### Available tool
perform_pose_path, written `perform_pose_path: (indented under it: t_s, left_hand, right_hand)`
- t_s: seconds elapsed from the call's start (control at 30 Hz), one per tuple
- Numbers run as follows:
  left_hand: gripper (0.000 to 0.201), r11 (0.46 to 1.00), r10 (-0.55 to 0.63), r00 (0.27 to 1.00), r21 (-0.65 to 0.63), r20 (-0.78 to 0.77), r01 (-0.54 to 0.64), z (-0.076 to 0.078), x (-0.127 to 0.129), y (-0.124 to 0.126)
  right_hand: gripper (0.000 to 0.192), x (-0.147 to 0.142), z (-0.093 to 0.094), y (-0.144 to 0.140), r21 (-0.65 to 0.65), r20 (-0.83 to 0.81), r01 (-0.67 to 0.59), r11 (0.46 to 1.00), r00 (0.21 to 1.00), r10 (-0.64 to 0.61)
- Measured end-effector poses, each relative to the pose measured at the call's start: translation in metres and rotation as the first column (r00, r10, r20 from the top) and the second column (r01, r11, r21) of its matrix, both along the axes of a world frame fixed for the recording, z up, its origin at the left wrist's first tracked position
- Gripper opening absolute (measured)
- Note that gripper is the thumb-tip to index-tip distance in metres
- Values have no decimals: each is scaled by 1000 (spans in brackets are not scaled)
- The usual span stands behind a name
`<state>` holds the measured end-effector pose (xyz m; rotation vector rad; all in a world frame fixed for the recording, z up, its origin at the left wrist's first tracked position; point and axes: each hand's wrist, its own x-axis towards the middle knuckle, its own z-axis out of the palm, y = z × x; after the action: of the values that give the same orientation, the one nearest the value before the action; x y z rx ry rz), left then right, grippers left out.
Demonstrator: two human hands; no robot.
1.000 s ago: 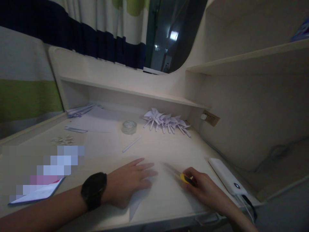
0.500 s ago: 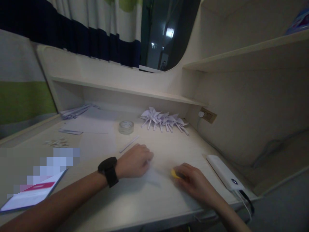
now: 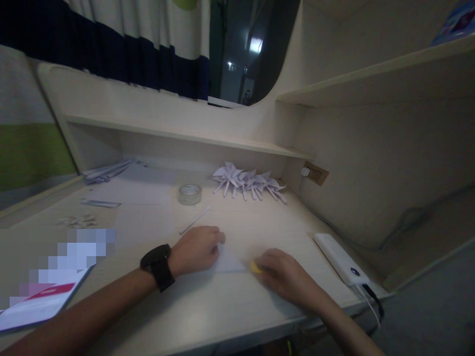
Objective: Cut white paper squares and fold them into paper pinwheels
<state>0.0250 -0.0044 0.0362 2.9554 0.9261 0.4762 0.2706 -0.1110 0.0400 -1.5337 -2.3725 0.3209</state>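
A: What's at the near left of the bench [image 3: 208, 316]?

B: A booklet with a red band [image 3: 35, 305], partly blurred out. Farther back on that side lie small paper scraps [image 3: 76, 220], a narrow paper strip [image 3: 100, 203] and a loose stack of folded papers [image 3: 107, 170] under the low shelf [image 3: 178, 136].

A: And the left hand?

B: The left hand [image 3: 195, 248] wears a black watch [image 3: 158, 266] and rests knuckles-up on the bench, fingers curled down onto the left edge of a white sheet of paper [image 3: 228, 261]. Just beyond it lies a thin white paper stick [image 3: 195, 220], and farther still a roll of clear tape [image 3: 189, 194].

A: Where is the sheet itself?

B: Flat on the bench, between the two hands, near the front edge.

A: The right hand?

B: The right hand [image 3: 285, 278] is closed around a small yellow tool [image 3: 255, 267] whose tip touches the right corner of the sheet. What kind of tool I cannot tell.

A: Anything on the far side?

B: A row of folded paper pinwheels [image 3: 248, 180] against the back wall. To the right, a wall socket [image 3: 314, 173], and a white power bank [image 3: 339, 259] with a cable [image 3: 373, 301] hanging off the bench edge.
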Motion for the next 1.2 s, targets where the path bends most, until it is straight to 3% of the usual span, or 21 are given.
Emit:
perform_pose_path:
  t_s: [0.37, 0.5, 0.6, 0.73, 0.93, 1.1, 1.2]
  left_hand:
    - [21, 999, -14, 1000, -45, -28, 12, -3, 0, 1]
    - [22, 1000, 2, 1000, 20, 17, -2, -6, 1, -9]
    - [38, 995, -90, 994, 48, 54, 87, -13, -2, -16]
    - [45, 971, -235, 972, -41, -5, 234, -27, -11, -16]
    - [44, 990, -120, 992, -77, -25, 118, -43, -18, -16]
    - [46, 999, -20, 1000, -26, -13, 20, -37, -19, -24]
    - [45, 998, -65, 998, 7, -24, 65, -34, -19, -20]
  right_hand:
    - [24, 3, -12, 19, 5, 34, -71, 997, 997, 70]
    - [26, 2, -14, 26, -7, 37, -85, 996, 996, 86]
    - [26, 0, -14, 26, -14, 35, -74, 997, 997, 74]
    - [25, 0, -14, 24, -16, 30, -78, 997, 996, 78]
    - [26, -2, -18, 23, 24, 14, -67, 997, 998, 67]
    - [26, -1, -21, 23, 29, 6, -80, 996, 997, 80]
    - [26, -1, -22, 23, 27, -1, -65, 998, 998, 65]
